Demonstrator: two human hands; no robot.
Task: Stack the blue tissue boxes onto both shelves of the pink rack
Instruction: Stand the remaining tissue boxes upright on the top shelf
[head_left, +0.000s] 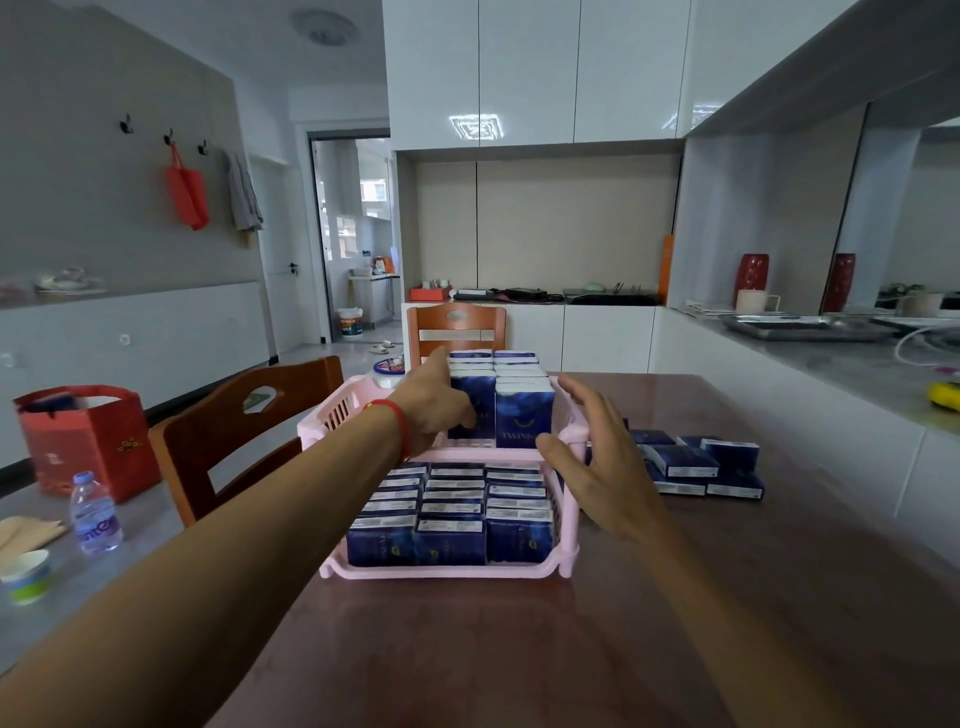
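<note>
Fingers of the left hand (434, 402) are lying straight and pressing against the left of two rows of blue tissue boxes (498, 395) standing upright on the top shelf of the pink rack (441, 571); the thumb is reaching down the front of the nearest box, and I cannot tell whether it is pinching it. A red string bracelet (399, 423) is circling that wrist. Fingers of the right hand (602, 467) are spreading wide and relaxed, holding nothing, hovering just beside the rack's right corner post, the thumb pointing toward the front right box of the top shelf.

Below both hands, the lower shelf is showing three rows of boxes, about five deep in each row, packed touching. Beyond the right fingers, a loose heap of blue boxes (701, 465) is lying flat on the brown table (493, 649); about six are showing, partly hidden by the hand.

Left of the left forearm, two wooden chairs (228, 431) are standing near, with one red gift bag (85, 441), one water bottle (94, 514) and one paper cup (26, 574) farther out.
</note>
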